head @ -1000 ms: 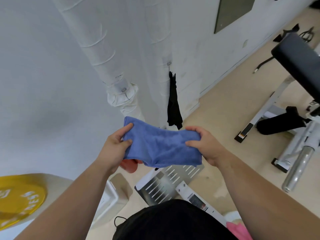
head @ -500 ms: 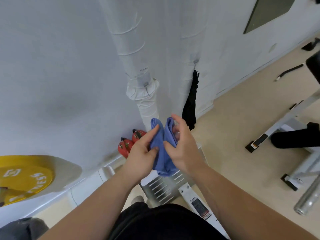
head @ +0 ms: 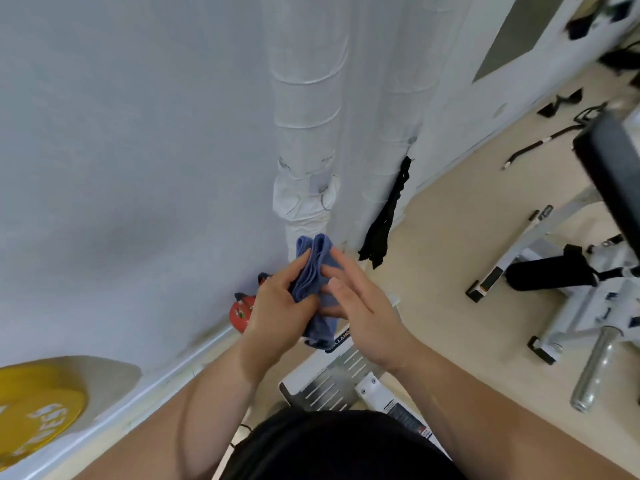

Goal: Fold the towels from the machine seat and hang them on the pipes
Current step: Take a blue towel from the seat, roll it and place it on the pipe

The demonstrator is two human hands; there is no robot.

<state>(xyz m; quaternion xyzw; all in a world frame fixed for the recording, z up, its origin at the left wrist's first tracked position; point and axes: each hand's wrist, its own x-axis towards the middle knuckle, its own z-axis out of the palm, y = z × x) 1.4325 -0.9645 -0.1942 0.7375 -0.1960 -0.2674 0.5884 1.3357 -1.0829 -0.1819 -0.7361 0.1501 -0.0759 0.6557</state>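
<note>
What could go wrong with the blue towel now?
1. Only the left hand grips the folded blue towel. The right hand just presses flat against it, so the fold could spring open or the towel could slip down to the floor.
2. The wrapped pipe behind it stands upright, so a towel hung there might slide down unless it catches on something.

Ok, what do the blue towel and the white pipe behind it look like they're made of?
Blue towel: soft napped cloth, probably microfibre; matte and fuzzy, and it bunches limply into layers where the left hand grips it. White pipe: its core is hidden; the outside looks like wrapped matte insulation, with overlapping bands and wrinkles at the bulging joint.
</note>
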